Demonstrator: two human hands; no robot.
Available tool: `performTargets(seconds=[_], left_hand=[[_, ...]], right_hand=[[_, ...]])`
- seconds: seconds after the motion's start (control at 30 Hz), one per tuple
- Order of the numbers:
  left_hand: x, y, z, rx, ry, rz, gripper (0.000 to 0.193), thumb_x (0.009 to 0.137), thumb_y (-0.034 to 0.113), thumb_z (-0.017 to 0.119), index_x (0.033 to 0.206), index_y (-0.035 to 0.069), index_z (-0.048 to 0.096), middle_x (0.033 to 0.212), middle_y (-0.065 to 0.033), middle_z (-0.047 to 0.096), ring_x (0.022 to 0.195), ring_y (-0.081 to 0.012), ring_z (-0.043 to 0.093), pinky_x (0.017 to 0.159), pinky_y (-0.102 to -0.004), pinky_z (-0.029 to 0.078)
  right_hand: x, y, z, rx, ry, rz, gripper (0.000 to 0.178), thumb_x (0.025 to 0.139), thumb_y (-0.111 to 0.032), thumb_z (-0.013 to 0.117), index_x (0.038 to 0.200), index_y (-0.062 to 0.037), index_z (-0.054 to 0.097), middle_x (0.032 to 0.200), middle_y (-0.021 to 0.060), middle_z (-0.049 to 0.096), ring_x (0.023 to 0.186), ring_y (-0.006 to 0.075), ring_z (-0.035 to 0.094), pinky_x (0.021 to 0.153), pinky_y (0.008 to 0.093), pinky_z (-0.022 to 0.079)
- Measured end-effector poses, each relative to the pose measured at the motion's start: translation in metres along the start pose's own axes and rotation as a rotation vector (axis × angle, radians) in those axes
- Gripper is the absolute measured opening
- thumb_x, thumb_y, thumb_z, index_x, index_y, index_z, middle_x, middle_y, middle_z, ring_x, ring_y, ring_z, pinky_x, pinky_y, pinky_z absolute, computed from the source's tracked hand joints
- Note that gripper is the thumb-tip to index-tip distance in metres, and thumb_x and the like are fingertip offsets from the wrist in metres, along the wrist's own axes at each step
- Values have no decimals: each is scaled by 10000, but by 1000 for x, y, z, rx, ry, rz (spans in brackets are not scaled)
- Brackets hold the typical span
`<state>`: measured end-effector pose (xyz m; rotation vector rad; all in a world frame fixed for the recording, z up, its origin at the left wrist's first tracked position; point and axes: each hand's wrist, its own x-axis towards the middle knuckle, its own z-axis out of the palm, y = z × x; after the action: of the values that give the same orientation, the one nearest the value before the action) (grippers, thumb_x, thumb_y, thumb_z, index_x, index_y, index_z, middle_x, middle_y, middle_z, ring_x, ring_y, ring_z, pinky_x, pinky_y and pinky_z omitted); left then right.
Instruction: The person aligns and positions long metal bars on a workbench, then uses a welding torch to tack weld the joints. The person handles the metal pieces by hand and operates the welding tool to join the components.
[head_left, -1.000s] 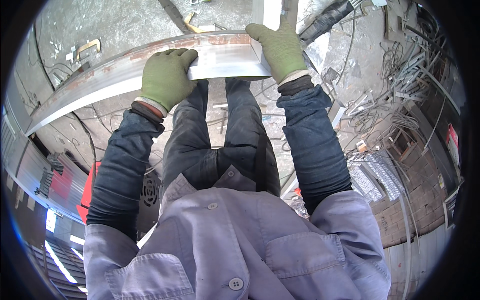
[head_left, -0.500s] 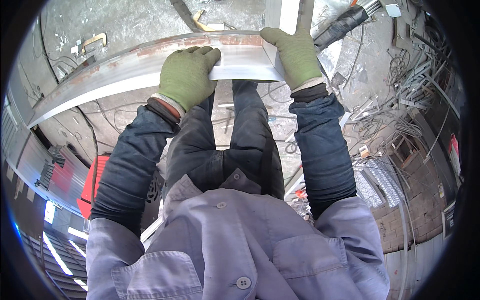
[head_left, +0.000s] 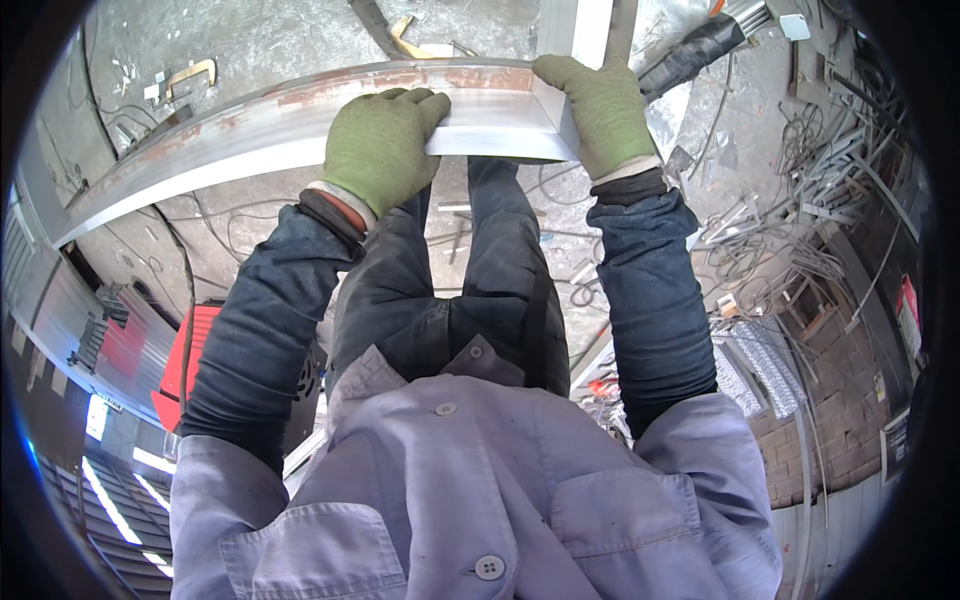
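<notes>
A long silvery metal channel (head_left: 490,110), with reddish-brown patches along its inner face, crosses in front of my legs and runs far to the left. Its right end meets a pale metal bar (head_left: 573,30) that leads away from me, forming a corner. My left hand (head_left: 385,145), in a green glove, is closed over the channel a little left of that corner, its fingertips resting inside. Gripping the corner itself is my right hand (head_left: 605,115), gloved alike, with the thumb over the far edge and the other fingers partly hidden.
Yellowish clamps (head_left: 190,75) lie on the concrete beyond the channel. A black-wrapped bundle of metal lengths (head_left: 695,55) sits at the far right. Tangled cables and metal offcuts (head_left: 830,180) cover the right side. A red machine (head_left: 190,345) stands beside my left arm.
Both hands and the channel's corner end sit slightly farther right in the view. The floor objects shift slightly too. Both grips look the same.
</notes>
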<state>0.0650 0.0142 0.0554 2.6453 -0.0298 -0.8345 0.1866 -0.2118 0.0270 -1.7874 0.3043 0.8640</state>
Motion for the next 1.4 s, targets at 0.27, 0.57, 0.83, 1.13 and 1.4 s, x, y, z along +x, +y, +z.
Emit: performTargets(seconds=[0.27, 0.57, 0.83, 1.13, 1.4], left_hand=[[-3, 3, 0, 2, 39, -16, 432, 867, 199, 799, 1291, 156, 732, 1292, -57, 793, 1171, -320, 762, 1007, -467, 595], [2, 3, 4, 57, 17, -51, 482, 841, 190, 825, 1314, 172, 730, 1307, -49, 790, 1190, -310, 758, 1018, -457, 598], [-1, 3, 4, 100, 33, -67, 495, 874, 283, 871, 1345, 197, 743, 1347, -36, 782, 1208, -294, 756, 1027, -444, 598], [2, 5, 4, 99, -1, -97, 448, 912, 266, 822, 1349, 194, 756, 1330, -60, 795, 1176, -310, 769, 1016, -451, 601], [4, 8, 1, 84, 26, -85, 411, 886, 203, 779, 1297, 181, 788, 1170, -110, 815, 1127, -335, 781, 984, -478, 606]], right_hand=[[-4, -7, 3, 5, 41, -2, 644, 900, -312, 855, 1371, 90, 680, 1115, 235, 786, 986, 308, 788, 893, 406, 636], [-24, -12, -15, -405, 47, -70, 766, 1085, -621, 564, 1355, 79, 719, 1201, 288, 777, 1199, 431, 730, 1134, 460, 510], [-76, 2, -32, -139, -155, 170, 542, 1069, -371, 679, 1430, 31, 719, 1073, 176, 802, 944, 222, 730, 874, 362, 571], [-83, 7, -18, -239, 50, 165, 483, 1028, -395, 747, 1232, 36, 824, 967, 152, 830, 911, 245, 769, 862, 361, 577], [-80, 10, -17, -250, 74, 172, 476, 1050, -400, 740, 1257, 21, 826, 948, 128, 819, 809, 181, 774, 768, 338, 586]])
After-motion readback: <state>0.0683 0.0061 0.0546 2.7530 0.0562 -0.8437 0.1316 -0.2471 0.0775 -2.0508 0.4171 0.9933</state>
